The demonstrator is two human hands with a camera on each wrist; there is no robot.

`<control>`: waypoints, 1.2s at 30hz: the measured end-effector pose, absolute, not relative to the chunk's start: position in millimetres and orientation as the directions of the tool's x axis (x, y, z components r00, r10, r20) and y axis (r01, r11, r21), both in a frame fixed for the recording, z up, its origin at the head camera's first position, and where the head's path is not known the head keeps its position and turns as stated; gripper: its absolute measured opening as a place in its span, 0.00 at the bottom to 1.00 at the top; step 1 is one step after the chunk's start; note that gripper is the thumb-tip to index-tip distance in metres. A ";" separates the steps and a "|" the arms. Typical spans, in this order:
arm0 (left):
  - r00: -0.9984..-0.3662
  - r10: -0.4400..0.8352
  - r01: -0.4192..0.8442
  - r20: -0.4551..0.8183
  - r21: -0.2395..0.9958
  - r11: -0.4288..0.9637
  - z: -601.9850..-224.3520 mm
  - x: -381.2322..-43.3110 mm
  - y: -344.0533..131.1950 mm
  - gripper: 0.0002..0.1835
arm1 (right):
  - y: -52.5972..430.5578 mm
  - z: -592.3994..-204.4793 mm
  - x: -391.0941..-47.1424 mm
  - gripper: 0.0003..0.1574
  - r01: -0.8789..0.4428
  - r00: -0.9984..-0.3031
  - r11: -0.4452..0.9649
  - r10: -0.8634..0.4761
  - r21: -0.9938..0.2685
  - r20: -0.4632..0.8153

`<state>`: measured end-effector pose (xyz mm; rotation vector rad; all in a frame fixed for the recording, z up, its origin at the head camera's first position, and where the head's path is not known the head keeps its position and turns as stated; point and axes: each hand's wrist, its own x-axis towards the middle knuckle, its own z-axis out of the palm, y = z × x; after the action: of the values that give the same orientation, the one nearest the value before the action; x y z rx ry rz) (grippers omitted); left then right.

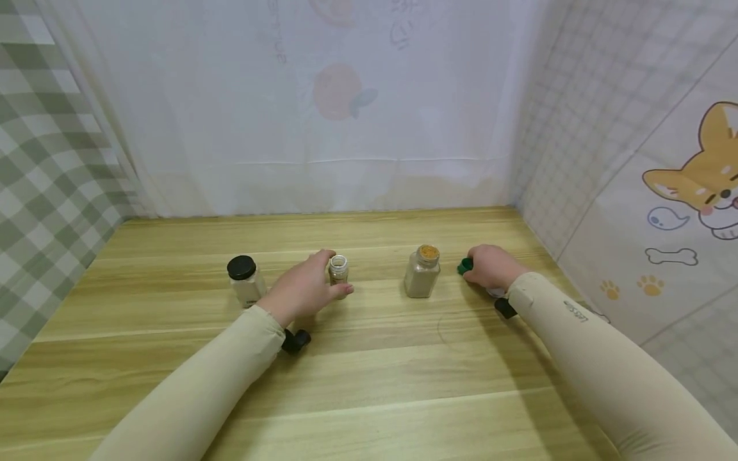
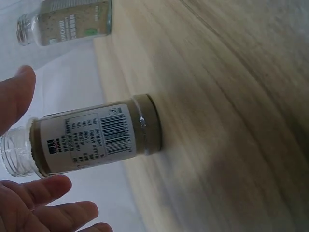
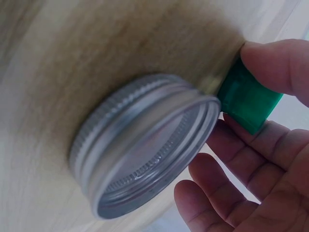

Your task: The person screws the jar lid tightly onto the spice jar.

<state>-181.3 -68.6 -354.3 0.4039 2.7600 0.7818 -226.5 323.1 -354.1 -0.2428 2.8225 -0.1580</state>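
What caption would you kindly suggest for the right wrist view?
Fingers pinch a green cap beside an upturned silver lid.

Green cap (image 3: 248, 99), black lid (image 1: 241, 267), green-white checked cloth (image 1: 49, 166).

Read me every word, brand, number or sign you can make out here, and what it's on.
"Let's Slim", small, on the right sleeve.
Bottle by the left hand: label print and barcode digits too blurred to read.
Farther jar in the left wrist view: lettering too blurred.
Black-lidded jar: print too small.
Back curtain: faint lettering, illegible.
Green cap, silver lid: none seen.
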 end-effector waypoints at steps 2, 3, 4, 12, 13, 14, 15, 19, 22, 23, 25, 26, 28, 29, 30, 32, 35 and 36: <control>-0.933 0.321 0.182 -0.165 0.554 0.813 -355.9 -183.0 -68.4 0.47 | 323.5 -354.5 -226.7 0.22 -0.148 -0.939 0.980 -0.182 -0.134 -0.292; -0.933 0.318 0.173 -0.168 0.563 0.808 -357.1 -184.2 -68.4 0.46 | 323.7 -354.8 -227.0 0.22 -0.148 -0.939 0.980 -0.182 -0.133 -0.292; -0.934 0.314 0.165 -0.171 0.572 0.803 -358.3 -185.3 -68.5 0.45 | 323.7 -354.9 -227.0 0.22 -0.148 -0.939 0.980 -0.182 -0.132 -0.292; -0.929 0.338 0.173 -0.154 0.625 0.761 -365.6 -193.0 -71.0 0.36 | 322.1 -354.2 -226.9 0.25 -0.142 -0.940 0.981 -0.175 -0.131 -0.293; -0.927 0.343 0.179 -0.150 0.628 0.758 -366.4 -193.6 -70.9 0.34 | 322.1 -354.3 -226.9 0.26 -0.139 -0.940 0.982 -0.173 -0.131 -0.294; -0.926 0.348 0.185 -0.146 0.628 0.756 -367.1 -194.1 -70.9 0.33 | 322.3 -354.6 -226.9 0.27 -0.136 -0.940 0.982 -0.170 -0.132 -0.295; -0.925 0.352 0.190 -0.143 0.629 0.754 -367.9 -194.6 -70.9 0.31 | 322.3 -354.6 -226.6 0.28 -0.134 -0.940 0.982 -0.169 -0.135 -0.296; -0.925 0.352 0.191 -0.140 0.631 0.752 -369.9 -195.8 -69.8 0.26 | 322.5 -355.6 -225.8 0.30 -0.119 -0.942 0.982 -0.159 -0.147 -0.295; -0.927 0.350 0.193 -0.135 0.629 0.753 -370.6 -196.1 -69.2 0.25 | 322.3 -356.0 -225.2 0.30 -0.114 -0.943 0.981 -0.157 -0.157 -0.293; -0.927 0.350 0.194 -0.134 0.628 0.754 -370.5 -195.9 -69.1 0.24 | 321.8 -355.8 -225.0 0.30 -0.114 -0.944 0.981 -0.157 -0.159 -0.292; -0.927 0.350 0.195 -0.132 0.629 0.753 -370.9 -195.7 -68.9 0.23 | 321.2 -355.5 -224.7 0.31 -0.118 -0.943 0.980 -0.160 -0.159 -0.291; -0.927 0.350 0.193 -0.133 0.632 0.751 -371.4 -195.6 -68.8 0.22 | 320.7 -355.3 -224.5 0.31 -0.119 -0.942 0.980 -0.162 -0.158 -0.293; -0.927 0.352 0.194 -0.130 0.636 0.747 -373.0 -195.3 -68.5 0.21 | 320.1 -355.1 -224.2 0.31 -0.122 -0.941 0.980 -0.164 -0.155 -0.296; -0.928 0.349 0.191 -0.129 0.639 0.745 -373.7 -195.0 -68.3 0.20 | 319.8 -355.0 -224.0 0.31 -0.126 -0.940 0.980 -0.167 -0.153 -0.296; -0.929 0.349 0.192 -0.126 0.643 0.741 -374.8 -194.9 -68.1 0.20 | 319.7 -354.8 -223.9 0.32 -0.130 -0.940 0.980 -0.170 -0.151 -0.297; -0.930 0.349 0.194 -0.118 0.647 0.737 -376.5 -194.5 -67.9 0.19 | 319.3 -354.6 -223.9 0.31 -0.136 -0.940 0.980 -0.175 -0.147 -0.294; -0.932 0.345 0.196 -0.113 0.643 0.740 -377.8 -193.6 -67.7 0.17 | 319.6 -354.6 -224.5 0.31 -0.146 -0.939 0.978 -0.185 -0.150 -0.289; -0.933 0.341 0.194 -0.114 0.639 0.744 -378.0 -193.3 -67.7 0.16 | 319.8 -354.7 -224.7 0.31 -0.149 -0.939 0.977 -0.188 -0.152 -0.287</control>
<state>-193.3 -67.7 -378.0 0.4238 2.7211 0.9605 -224.7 319.8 -354.7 -0.2458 2.8202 -0.1838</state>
